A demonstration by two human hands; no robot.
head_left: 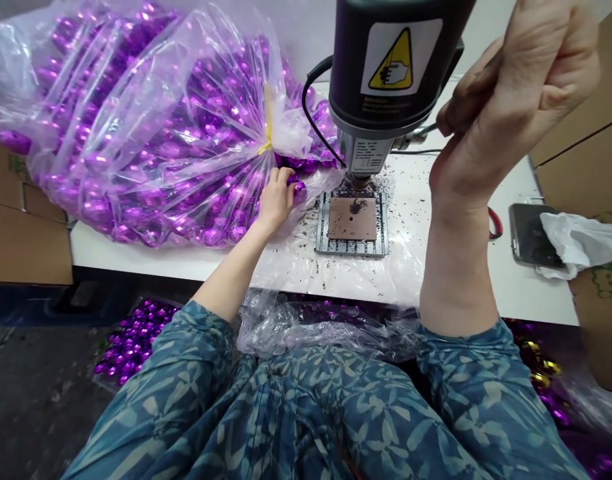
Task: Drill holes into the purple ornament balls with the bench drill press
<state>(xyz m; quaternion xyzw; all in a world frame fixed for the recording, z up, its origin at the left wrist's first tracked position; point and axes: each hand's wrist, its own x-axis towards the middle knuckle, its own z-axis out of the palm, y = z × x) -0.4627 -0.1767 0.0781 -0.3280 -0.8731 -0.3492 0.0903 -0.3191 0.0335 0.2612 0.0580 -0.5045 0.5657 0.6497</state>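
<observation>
My left hand (277, 197) is closed on a small shiny purple ball (299, 189) beside the mouth of a big clear bag (151, 127) full of purple balls. A yellow tie (267, 139) gathers the bag's plastic just above that hand. Raised at the upper right, my right hand (506, 100) is wrapped round the lever (426, 130) of a black drill press (396, 67). Under the press, a brown plate (353, 219) with a small hole lies on a slotted metal base (382, 248), with dark shavings scattered over it.
The white table (526, 287) holds a dark phone (533, 233) and white tissue (581, 240) at the right. A black cable (311, 113) hangs left of the press. Cardboard boxes (26, 233) flank the table. Clear plastic (326, 327) drapes between the table edge and my lap.
</observation>
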